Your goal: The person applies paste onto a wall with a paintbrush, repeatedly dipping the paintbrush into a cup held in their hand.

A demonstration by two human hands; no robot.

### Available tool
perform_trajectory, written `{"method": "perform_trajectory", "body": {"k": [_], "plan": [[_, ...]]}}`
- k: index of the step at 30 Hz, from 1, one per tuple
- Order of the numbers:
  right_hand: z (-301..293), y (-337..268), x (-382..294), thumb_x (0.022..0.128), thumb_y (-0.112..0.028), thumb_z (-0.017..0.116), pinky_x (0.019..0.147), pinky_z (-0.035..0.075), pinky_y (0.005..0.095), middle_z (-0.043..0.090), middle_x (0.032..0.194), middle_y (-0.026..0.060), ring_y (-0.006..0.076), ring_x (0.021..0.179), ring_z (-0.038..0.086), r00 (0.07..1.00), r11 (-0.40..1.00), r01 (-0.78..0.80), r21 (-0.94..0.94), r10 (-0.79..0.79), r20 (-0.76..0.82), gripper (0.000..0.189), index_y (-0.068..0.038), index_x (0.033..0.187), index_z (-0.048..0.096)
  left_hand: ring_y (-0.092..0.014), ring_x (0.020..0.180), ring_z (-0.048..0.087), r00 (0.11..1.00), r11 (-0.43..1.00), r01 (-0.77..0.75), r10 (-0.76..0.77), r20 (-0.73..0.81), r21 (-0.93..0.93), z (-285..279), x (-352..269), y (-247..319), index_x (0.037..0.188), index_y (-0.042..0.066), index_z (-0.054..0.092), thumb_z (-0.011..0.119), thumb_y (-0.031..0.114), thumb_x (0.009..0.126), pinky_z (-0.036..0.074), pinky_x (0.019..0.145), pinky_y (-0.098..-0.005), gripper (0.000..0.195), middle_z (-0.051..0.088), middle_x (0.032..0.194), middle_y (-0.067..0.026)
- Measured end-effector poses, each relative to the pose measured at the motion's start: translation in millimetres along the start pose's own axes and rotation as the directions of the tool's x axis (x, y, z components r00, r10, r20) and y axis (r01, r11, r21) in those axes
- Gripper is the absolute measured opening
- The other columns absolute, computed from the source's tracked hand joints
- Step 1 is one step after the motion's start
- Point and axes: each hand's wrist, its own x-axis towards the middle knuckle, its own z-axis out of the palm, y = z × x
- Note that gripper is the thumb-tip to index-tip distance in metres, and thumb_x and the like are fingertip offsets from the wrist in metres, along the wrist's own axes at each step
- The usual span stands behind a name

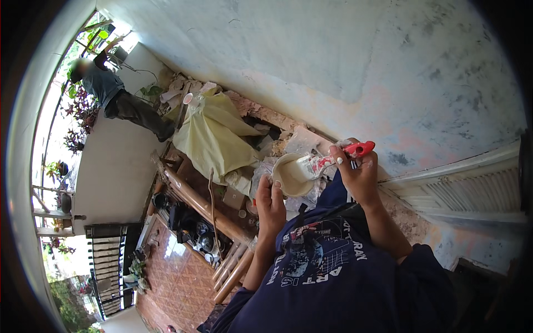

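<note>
In front of my chest, my left hand [271, 204] grips the near rim of a small cream tub [287, 192], which holds a whitish paste or paint. Fingers of my right hand [361, 177] are closed around the red handle of a paintbrush [360, 148]. White material is smeared along the brush, and its bristle end [307, 167] rests inside the tub against the far-right rim. White flecks stick to my right fingers. Beyond both hands rises a patchy wall [316, 54] with pale, pinkish and dark-stained areas.
A yellowish cloth sheet [216, 137] covers a heap, with a small cup [188, 98] on top. Broken rubble [266, 109] lines the wall's foot. A bamboo frame [198, 195] and black helmet-like items [206, 239] lie left. A person [110, 89] stands by plants; a louvred door [470, 183] is right.
</note>
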Motion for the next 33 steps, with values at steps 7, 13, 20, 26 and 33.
{"method": "perform_trajectory", "body": {"k": [7, 13, 20, 26, 33], "plan": [[4, 1, 1, 0.080, -0.015, 0.068, 0.052, 0.041, 0.0209, 0.059, 0.062, 0.0017, 0.0049, 0.053, 0.050, 0.999, 0.999, -0.033, 0.001, 0.033, 0.003, 0.018, 0.000, 0.073, 0.061, -0.005, 0.073, 0.039, 0.998, 1.000, 0.013, -0.013, -0.053, -0.001, -1, -4, -5, 0.092, 0.001, 0.051, 0.040, 0.007, 0.090, 0.034, 0.066, -0.0191, 0.012, 0.047, 0.079, 0.0021], [-11, 22, 2, 0.083, -0.019, 0.066, 0.049, 0.034, 0.0198, 0.055, 0.062, -0.0043, 0.0029, 0.054, 0.044, 0.974, 0.943, -0.174, 0.283, 0.207, -0.091, 0.019, -0.003, 0.075, 0.060, -0.003, 0.069, 0.041, 0.986, 0.997, -0.039, 0.028, -0.165, -0.064, 4, -2, -12, 0.096, 0.001, 0.051, 0.042, 0.008, 0.091, 0.034, 0.059, -0.0191, 0.013, 0.049, 0.078, 0.0021], [-17, 58, -20, 0.087, -0.031, 0.058, 0.035, 0.027, 0.0205, 0.052, 0.063, -0.0026, 0.0042, 0.040, 0.037, 0.717, 0.573, -0.595, 0.563, 0.696, 0.050, 0.023, -0.009, 0.091, 0.055, -0.005, 0.074, 0.042, 0.971, 0.999, 0.020, -0.011, -0.240, 0.035, 11, 0, -27, 0.099, -0.001, 0.050, 0.043, 0.009, 0.092, 0.036, 0.063, -0.0197, 0.015, 0.051, 0.083, 0.0004], [-21, 64, -31, 0.085, -0.028, 0.061, 0.038, 0.032, 0.0211, 0.054, 0.068, -0.0024, 0.0056, 0.045, 0.043, 0.597, 0.339, -0.671, 0.659, 0.774, 0.211, 0.018, -0.012, 0.091, 0.053, -0.003, 0.063, 0.033, 0.986, 0.992, -0.006, -0.015, -0.165, -0.125, 10, 1, -36, 0.078, 0.005, 0.042, 0.042, 0.009, 0.092, 0.031, 0.054, -0.0203, 0.014, 0.039, 0.070, 0.0040], [-14, 54, -34, 0.087, -0.031, 0.056, 0.045, 0.039, 0.0259, 0.054, 0.067, -0.0021, 0.0062, 0.045, 0.039, 0.521, 0.164, -0.715, 0.680, 0.773, 0.362, 0.020, -0.011, 0.089, 0.054, -0.003, 0.064, 0.033, 0.987, 0.992, -0.005, -0.015, -0.161, -0.122, 7, 3, -39, 0.078, 0.006, 0.042, 0.041, 0.009, 0.092, 0.030, 0.055, -0.0202, 0.014, 0.038, 0.069, 0.0043]]}}
